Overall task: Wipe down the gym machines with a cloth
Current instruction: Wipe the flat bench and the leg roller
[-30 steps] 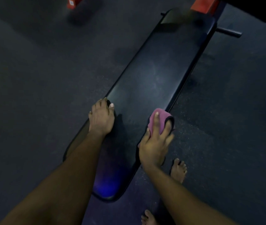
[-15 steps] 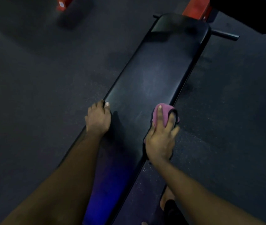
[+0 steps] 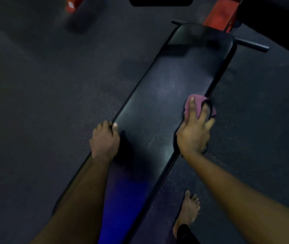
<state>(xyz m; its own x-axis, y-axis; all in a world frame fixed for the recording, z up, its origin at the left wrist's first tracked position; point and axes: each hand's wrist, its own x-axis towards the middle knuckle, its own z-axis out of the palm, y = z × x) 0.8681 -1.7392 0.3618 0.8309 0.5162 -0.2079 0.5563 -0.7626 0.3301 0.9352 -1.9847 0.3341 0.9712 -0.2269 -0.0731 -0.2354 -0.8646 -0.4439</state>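
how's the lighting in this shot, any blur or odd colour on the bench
Head view: dim overall, floor nearly black; a blue cast tints the near end of the bench pad, a faint sheen mid-pad; the red frame is smeared soft; the pink cloth under the right hand reads clearly.

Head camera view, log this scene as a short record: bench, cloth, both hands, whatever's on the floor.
bench: long black pad, running away from the camera
cloth: pink, on the bench's right edge
right hand: presses the cloth, fingers spread over it
left hand: grips the bench's left edge
floor: dark; a bare foot right of the bench
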